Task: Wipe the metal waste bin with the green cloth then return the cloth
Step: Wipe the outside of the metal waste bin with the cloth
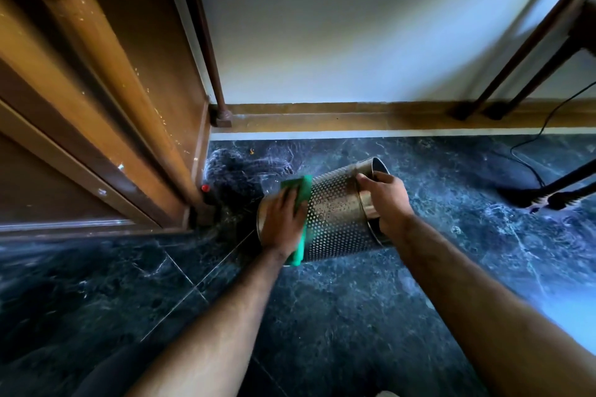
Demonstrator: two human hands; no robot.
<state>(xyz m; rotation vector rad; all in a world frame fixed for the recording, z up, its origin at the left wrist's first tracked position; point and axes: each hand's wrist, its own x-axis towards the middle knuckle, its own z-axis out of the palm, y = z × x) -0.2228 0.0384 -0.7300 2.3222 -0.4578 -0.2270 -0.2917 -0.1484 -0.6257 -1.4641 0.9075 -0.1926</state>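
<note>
The metal waste bin (335, 213), a perforated steel cylinder, is tipped on its side above the dark marble floor, open mouth pointing to the upper right. My right hand (387, 203) grips its rim, thumb over the edge. My left hand (282, 219) lies flat on the green cloth (300, 193) and presses it against the bin's wall near the closed base. The cloth wraps down the side, a strip showing below my wrist.
A brown wooden cabinet (106, 106) stands close on the left, with a small red object (205, 187) at its foot. Dark furniture legs (503, 74) and a black cable (532, 155) are at the right. A white wall with a wooden skirting runs behind.
</note>
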